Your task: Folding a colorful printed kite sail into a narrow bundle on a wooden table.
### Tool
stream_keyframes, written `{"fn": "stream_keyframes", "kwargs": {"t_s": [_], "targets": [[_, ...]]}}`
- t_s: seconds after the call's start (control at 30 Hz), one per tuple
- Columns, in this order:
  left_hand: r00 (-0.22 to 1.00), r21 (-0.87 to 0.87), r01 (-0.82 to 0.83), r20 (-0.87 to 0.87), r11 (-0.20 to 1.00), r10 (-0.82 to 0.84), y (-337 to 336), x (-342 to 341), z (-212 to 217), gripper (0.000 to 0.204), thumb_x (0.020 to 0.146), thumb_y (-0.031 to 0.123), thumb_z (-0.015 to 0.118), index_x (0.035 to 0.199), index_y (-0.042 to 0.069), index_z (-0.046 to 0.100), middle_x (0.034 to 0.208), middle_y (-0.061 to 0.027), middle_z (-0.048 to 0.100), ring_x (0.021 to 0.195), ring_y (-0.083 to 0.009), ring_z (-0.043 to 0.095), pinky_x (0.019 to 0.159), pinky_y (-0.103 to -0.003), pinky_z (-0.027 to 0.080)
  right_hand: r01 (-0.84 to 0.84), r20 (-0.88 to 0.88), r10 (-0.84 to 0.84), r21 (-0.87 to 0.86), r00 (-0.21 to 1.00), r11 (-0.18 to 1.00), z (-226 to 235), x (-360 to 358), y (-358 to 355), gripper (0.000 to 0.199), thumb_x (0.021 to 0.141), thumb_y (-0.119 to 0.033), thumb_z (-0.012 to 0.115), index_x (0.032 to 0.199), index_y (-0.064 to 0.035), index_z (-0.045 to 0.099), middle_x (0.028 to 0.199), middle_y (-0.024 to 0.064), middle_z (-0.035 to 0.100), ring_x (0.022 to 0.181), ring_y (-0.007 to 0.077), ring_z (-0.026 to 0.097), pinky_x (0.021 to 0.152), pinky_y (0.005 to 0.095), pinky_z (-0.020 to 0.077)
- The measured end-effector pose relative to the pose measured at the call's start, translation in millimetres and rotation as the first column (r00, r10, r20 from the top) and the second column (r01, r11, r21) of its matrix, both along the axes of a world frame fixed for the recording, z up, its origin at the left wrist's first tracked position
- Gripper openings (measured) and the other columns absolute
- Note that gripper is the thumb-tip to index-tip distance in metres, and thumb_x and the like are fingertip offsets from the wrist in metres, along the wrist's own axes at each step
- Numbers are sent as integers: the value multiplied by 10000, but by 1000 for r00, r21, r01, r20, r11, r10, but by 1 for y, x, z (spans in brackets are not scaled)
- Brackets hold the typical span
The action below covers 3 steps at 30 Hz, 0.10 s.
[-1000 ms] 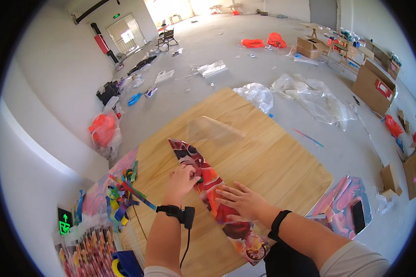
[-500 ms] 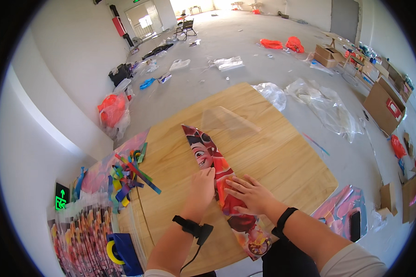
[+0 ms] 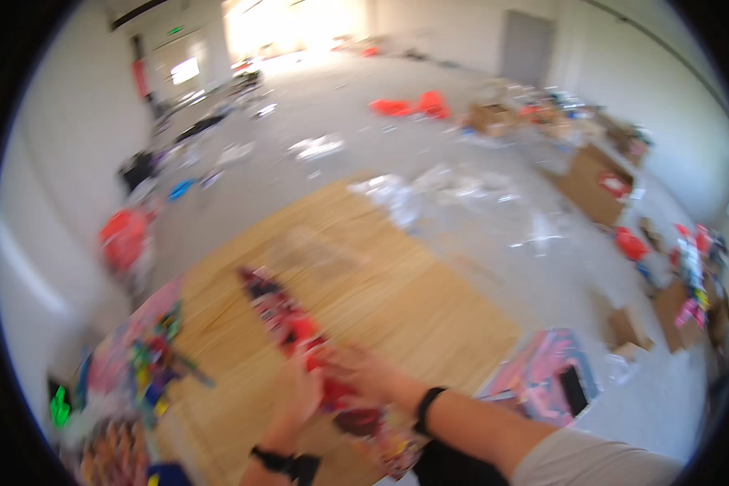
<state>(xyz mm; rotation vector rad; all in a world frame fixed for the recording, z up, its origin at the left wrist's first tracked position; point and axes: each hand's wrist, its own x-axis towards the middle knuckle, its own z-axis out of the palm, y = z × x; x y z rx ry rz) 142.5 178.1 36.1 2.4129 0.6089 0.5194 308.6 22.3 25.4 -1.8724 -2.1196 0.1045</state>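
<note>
A long, narrow folded printed sheet, mostly red with cartoon figures, lies slantwise across the wooden table. At its left edge, my left hand is closed on it near the middle. My right hand rests over the sheet just to the right, fingers stretched across it toward the left hand. The two hands are close together, and motion smears the fingertips. A dark band is on each wrist.
Colourful ribbons lie at the table's left edge, above a stack of printed packs. A clear plastic sheet lies toward the far side. On the right, a phone sits on a pink printed sheet. Cardboard boxes and plastic litter the floor.
The view has swung right and blurred, so everything sits further left. My right hand has slid closer to my left hand, its fingers less spread. The folded sheet still lies on the table.
</note>
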Motion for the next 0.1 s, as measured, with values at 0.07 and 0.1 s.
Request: {"fn": "stream_keyframes", "kwargs": {"t_s": [0.07,0.1], "targets": [[992,-4,110,68,994,-110,27,1,-22,638,939,149,655,1532,15,461,1323,-269,683,1213,-435,671,1040,-507,527,10,-65,-11,-14,998,1000,-8,-3,2,927,916,-556,704,1673,-160,345,1756,81,271,1629,284,226,1301,564,181],[981,-1,162,107,987,-161,22,33,-21,638,939,149,655,1532,15,461,1323,-269,683,1213,-435,671,1040,-507,527,63,-25,-64,-15,998,998,-1,19,-11,927,916,-556,704,1673,-160,345,1756,81,271,1629,284,226,1301,564,181]]}}
